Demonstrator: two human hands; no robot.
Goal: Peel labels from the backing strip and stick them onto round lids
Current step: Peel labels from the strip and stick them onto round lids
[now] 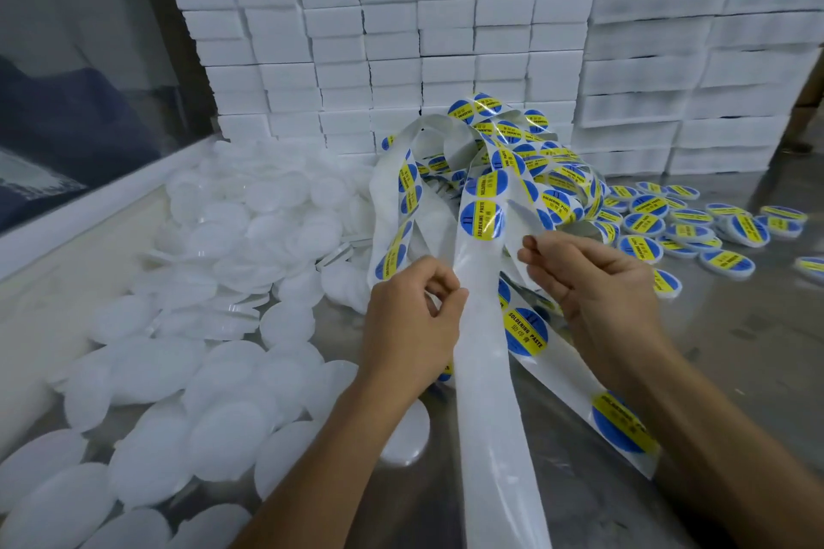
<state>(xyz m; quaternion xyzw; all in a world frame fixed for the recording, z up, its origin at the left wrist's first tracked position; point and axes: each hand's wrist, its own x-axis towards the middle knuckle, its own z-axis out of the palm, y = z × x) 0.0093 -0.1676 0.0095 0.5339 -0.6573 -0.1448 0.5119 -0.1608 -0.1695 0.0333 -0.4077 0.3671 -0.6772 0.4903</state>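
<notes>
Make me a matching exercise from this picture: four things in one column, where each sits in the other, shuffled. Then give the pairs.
Things:
1. plain white lids
2. labelled lids
3. white boxes
4. backing strip

Places:
A. stacked at the back
B. between the left hand and right hand
C. heaped on the left of the table
D. spread on the right of the table

Pairs: 1-C, 2-D, 3-A, 4-B

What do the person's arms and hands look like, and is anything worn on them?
Both forearms are bare as far as the picture shows: no sleeves in view. The left hand and the right hand wear no gloves, and no ring, watch or bracelet shows.
</notes>
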